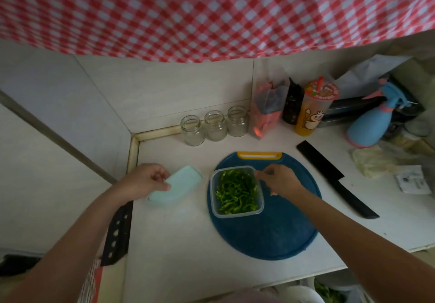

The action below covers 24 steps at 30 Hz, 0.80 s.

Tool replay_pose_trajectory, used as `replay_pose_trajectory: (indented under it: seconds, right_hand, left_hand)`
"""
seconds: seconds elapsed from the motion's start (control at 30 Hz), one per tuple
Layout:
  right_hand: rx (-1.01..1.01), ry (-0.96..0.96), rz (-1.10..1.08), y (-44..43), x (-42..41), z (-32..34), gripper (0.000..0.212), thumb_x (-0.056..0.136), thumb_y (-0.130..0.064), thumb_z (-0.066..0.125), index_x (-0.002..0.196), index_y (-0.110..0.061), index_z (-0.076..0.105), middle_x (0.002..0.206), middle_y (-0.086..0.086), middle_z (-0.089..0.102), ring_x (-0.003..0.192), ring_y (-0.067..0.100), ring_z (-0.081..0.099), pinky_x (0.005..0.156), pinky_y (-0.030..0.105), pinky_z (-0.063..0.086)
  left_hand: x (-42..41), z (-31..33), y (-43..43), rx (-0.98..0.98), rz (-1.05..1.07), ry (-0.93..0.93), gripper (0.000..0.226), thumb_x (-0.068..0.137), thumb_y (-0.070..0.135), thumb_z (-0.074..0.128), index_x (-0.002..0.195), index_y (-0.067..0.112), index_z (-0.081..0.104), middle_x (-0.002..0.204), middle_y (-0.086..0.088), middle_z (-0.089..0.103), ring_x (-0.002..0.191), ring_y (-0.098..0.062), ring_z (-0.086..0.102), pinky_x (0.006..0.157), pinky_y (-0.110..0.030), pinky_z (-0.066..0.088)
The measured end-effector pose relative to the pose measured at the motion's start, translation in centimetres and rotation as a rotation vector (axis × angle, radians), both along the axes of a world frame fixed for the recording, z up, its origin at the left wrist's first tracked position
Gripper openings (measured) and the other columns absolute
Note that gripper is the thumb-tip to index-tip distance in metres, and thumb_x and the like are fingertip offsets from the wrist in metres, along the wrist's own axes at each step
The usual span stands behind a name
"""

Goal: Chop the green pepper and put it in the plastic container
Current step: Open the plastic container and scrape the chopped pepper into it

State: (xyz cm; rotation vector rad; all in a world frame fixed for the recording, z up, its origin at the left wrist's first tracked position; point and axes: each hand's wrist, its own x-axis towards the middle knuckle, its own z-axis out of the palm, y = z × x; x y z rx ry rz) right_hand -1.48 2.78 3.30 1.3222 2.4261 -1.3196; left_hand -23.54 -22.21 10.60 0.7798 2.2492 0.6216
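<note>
A clear plastic container [260, 205] stands on the left part of a round blue cutting board [277, 232]. It holds chopped green pepper strips [235, 193]. My right hand [280, 181] is at the container's far right rim, its fingertips pinched together there; whether they hold a pepper piece I cannot tell. My left hand [146, 181] grips a pale green lid [179, 185], tilted on the counter to the left of the board.
A black knife [336, 179] lies right of the board. Three empty glass jars [215, 126], a snack bag, a dark bottle, a drink cup [315, 109] and a blue spray bottle [372, 119] line the back. A checked cloth hangs above.
</note>
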Motion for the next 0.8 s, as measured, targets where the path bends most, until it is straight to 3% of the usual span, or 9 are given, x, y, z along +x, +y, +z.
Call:
replay_pose_trajectory:
  seconds: [0.07, 0.13, 0.27, 0.4, 0.5, 0.57, 0.63, 0.73, 0.8]
  right_hand:
    - [0.019, 0.110, -0.070, 0.0, -0.4, 0.8, 0.040, 0.091, -0.041, 0.057, 0.087, -0.002, 0.063, 0.062, 0.007, 0.061, 0.048, 0.013, 0.056, 0.055, 0.026, 0.050]
    - [-0.161, 0.226, -0.096, -0.4, -0.9, 2.1, 0.038, 0.093, -0.039, 0.055, 0.087, -0.002, 0.064, 0.063, 0.009, 0.063, 0.049, 0.013, 0.057, 0.053, 0.023, 0.051]
    - [-0.514, 0.352, -0.105, -1.6, -1.6, 4.5, 0.052, 0.089, -0.055, 0.051, 0.099, -0.007, 0.067, 0.079, 0.013, 0.070, 0.062, 0.019, 0.065, 0.058, 0.025, 0.055]
    - [-0.370, 0.307, -0.068, -1.7, -1.6, 3.7, 0.033, 0.087, -0.033, 0.065, 0.099, -0.003, 0.068, 0.090, 0.021, 0.070, 0.073, 0.024, 0.066, 0.073, 0.038, 0.058]
    - [-0.258, 0.216, -0.088, -1.4, -0.7, 2.2, 0.022, 0.088, -0.020, 0.063, 0.091, 0.002, 0.068, 0.078, 0.019, 0.067, 0.065, 0.021, 0.063, 0.072, 0.038, 0.057]
    - [-0.277, 0.178, -0.115, -1.5, 0.0, 1.3, 0.026, 0.089, -0.019, 0.063, 0.094, 0.006, 0.067, 0.075, 0.016, 0.066, 0.064, 0.020, 0.063, 0.067, 0.033, 0.057]
    - [-0.318, 0.161, -0.118, -2.1, 0.6, 0.6, 0.022, 0.089, -0.019, 0.064, 0.095, 0.002, 0.068, 0.075, 0.010, 0.066, 0.063, 0.018, 0.063, 0.067, 0.031, 0.059]
    - [-0.203, 0.165, -0.109, -2.8, 0.8, -0.4, 0.018, 0.085, -0.022, 0.069, 0.096, -0.008, 0.067, 0.084, 0.005, 0.068, 0.072, 0.019, 0.066, 0.072, 0.034, 0.059]
    - [-0.050, 0.156, -0.097, -3.1, 0.9, -0.6, 0.023, 0.082, -0.028, 0.071, 0.100, -0.014, 0.064, 0.086, 0.000, 0.065, 0.076, 0.015, 0.064, 0.067, 0.027, 0.054]
  left_hand:
    - [1.0, 2.2, 1.5, 0.091, -0.007, 0.085, 0.017, 0.077, 0.005, 0.073, 0.079, 0.016, 0.059, 0.066, 0.003, 0.052, 0.057, -0.009, 0.048, 0.049, -0.016, 0.037]
    - [2.8, 3.2, 3.1, 0.174, -0.050, 0.204, 0.025, 0.075, 0.003, 0.071, 0.074, 0.021, 0.054, 0.063, 0.005, 0.049, 0.054, -0.008, 0.044, 0.049, -0.019, 0.035]
    - [7.0, 1.3, 5.7, 0.190, -0.259, 0.345, 0.035, 0.073, 0.005, 0.068, 0.069, 0.031, 0.044, 0.061, 0.008, 0.046, 0.055, -0.007, 0.042, 0.051, -0.022, 0.030]
    - [9.9, -2.2, 7.3, 0.165, -0.519, 0.448, 0.027, 0.074, 0.010, 0.062, 0.077, 0.026, 0.040, 0.074, 0.012, 0.047, 0.070, -0.011, 0.044, 0.058, -0.024, 0.027]
    - [10.6, -3.9, 7.4, 0.172, -0.589, 0.383, 0.028, 0.077, 0.037, 0.069, 0.087, 0.022, 0.048, 0.084, 0.014, 0.044, 0.079, -0.006, 0.042, 0.066, -0.022, 0.028]
    - [10.4, -4.9, 7.2, 0.177, -0.504, 0.339, 0.045, 0.073, 0.057, 0.065, 0.096, 0.021, 0.051, 0.091, 0.014, 0.044, 0.087, -0.004, 0.042, 0.071, -0.019, 0.032]
    - [9.5, -6.0, 7.0, 0.215, -0.330, 0.348, 0.055, 0.072, 0.063, 0.057, 0.105, 0.019, 0.052, 0.101, 0.009, 0.045, 0.097, -0.008, 0.045, 0.081, -0.020, 0.037]
    - [8.0, -7.6, 7.0, 0.147, -0.123, 0.338, 0.050, 0.077, 0.040, 0.066, 0.117, 0.014, 0.052, 0.112, -0.001, 0.049, 0.108, -0.018, 0.046, 0.087, -0.028, 0.041]
    - [7.5, -8.1, 7.2, 0.142, -0.039, 0.186, 0.037, 0.076, 0.028, 0.070, 0.108, 0.013, 0.058, 0.102, 0.002, 0.059, 0.102, -0.019, 0.057, 0.078, -0.026, 0.047]
